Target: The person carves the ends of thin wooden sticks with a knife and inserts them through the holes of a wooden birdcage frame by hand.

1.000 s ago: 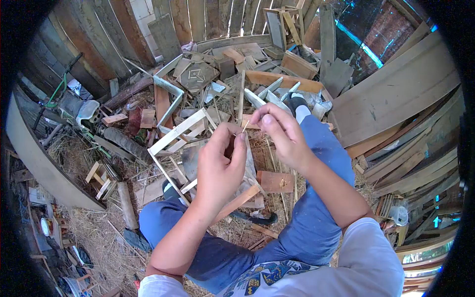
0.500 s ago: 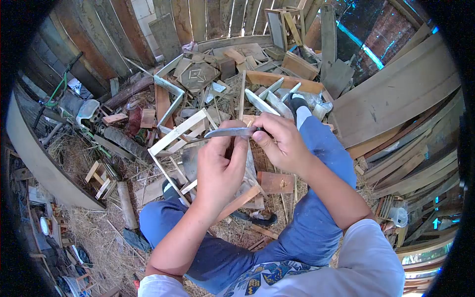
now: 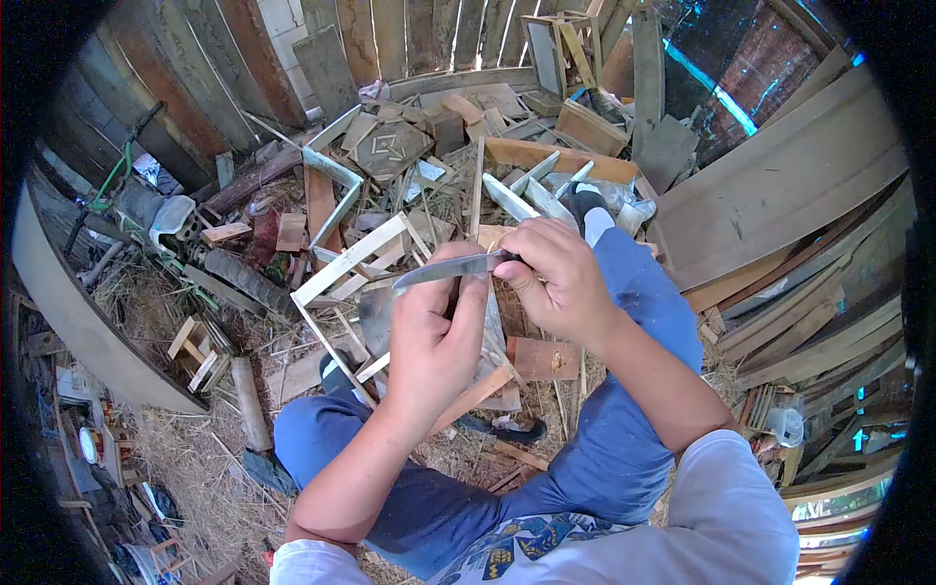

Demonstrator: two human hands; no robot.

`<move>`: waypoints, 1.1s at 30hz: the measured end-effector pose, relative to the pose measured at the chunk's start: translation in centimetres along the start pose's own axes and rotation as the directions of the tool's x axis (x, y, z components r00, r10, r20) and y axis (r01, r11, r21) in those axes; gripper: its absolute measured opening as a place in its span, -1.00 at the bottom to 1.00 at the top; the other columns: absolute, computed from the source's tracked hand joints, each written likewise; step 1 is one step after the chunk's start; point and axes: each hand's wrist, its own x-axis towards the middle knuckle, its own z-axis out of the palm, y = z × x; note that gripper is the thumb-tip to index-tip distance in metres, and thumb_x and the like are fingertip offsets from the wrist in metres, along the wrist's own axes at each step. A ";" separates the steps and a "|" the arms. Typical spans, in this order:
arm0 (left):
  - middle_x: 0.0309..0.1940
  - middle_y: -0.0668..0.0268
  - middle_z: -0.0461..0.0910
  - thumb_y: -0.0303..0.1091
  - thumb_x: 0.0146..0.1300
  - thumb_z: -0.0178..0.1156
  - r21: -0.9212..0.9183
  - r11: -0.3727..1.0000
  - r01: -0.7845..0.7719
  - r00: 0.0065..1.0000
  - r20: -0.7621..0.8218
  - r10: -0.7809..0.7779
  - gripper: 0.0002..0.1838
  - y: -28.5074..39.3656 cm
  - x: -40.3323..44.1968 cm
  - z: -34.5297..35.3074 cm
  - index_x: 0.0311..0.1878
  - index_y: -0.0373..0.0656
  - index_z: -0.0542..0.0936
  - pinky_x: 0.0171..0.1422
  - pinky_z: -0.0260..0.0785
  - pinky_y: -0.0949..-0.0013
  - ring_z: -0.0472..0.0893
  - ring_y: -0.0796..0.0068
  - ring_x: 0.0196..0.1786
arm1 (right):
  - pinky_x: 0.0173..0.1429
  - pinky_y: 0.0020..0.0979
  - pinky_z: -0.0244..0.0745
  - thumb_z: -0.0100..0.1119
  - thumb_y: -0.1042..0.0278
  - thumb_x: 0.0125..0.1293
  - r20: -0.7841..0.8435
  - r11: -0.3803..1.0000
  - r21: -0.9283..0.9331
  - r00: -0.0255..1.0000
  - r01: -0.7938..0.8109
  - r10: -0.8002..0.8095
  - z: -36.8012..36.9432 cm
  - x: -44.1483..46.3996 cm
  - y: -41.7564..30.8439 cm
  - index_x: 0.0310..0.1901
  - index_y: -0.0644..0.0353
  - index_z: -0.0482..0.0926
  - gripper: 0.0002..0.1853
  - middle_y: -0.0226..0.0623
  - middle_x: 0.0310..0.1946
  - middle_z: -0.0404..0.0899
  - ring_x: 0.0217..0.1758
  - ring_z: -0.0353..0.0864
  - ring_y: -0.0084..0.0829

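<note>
My right hand (image 3: 558, 278) is closed round the dark handle of a knife (image 3: 444, 270). The blade points left and lies across the curled fingers of my left hand (image 3: 429, 327). My left thumb presses up close under the blade; whatever sits inside that grip is hidden by the fingers. Below and between my hands, a reddish-brown board (image 3: 543, 359) with light shavings on it lies by my legs. To the left of my left hand stands a pale wooden frame (image 3: 349, 261).
Scrap wood and straw cover the ground between my blue-trousered legs (image 3: 624, 390) and the plank wall (image 3: 419, 39). A wide sheet of board (image 3: 780, 185) leans on the right, above stacked planks (image 3: 829, 331). A motorbike (image 3: 175, 219) lies at the left.
The knife blade has tilted, its tip dropping lower and a little further left across my left hand. My right hand has shifted only slightly.
</note>
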 end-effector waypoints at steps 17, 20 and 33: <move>-0.46 0.45 0.42 -0.47 0.56 0.11 -0.011 1.000 0.026 1.000 0.007 -0.026 -0.88 0.7 -0.9 -0.6 0.01 -0.25 0.60 -0.38 0.17 0.48 0.35 0.74 -0.42 | -0.15 -0.09 0.46 0.28 0.16 0.45 0.046 0.997 0.079 0.999 -0.010 0.007 -0.9 0.3 -0.7 -0.20 0.22 0.58 -0.74 -0.16 -0.37 0.58 -0.26 0.61 0.01; -0.26 0.48 0.44 -0.43 0.64 0.07 -0.031 0.994 0.105 0.991 0.081 -0.102 -0.88 1.3 -1.1 -0.8 0.08 -0.24 0.54 -0.20 0.22 0.54 0.34 0.75 -0.26 | -0.18 -0.09 0.43 0.29 0.12 0.44 0.020 0.994 0.106 1.000 0.008 -0.010 -0.5 0.4 -0.7 -0.21 0.21 0.56 -0.71 -0.16 -0.40 0.54 -0.29 0.58 0.00; -0.48 0.37 0.50 -0.53 0.50 0.16 0.053 0.997 -0.055 0.994 -0.094 0.060 -0.90 0.8 -0.9 0.2 -0.06 -0.28 0.66 -0.38 0.21 0.47 0.35 0.69 -0.46 | -0.19 -0.14 0.45 0.28 0.14 0.47 -0.015 0.996 0.080 0.999 0.029 -0.028 -0.2 0.3 -0.3 -0.19 0.24 0.58 -0.71 -0.12 -0.39 0.55 -0.32 0.58 -0.06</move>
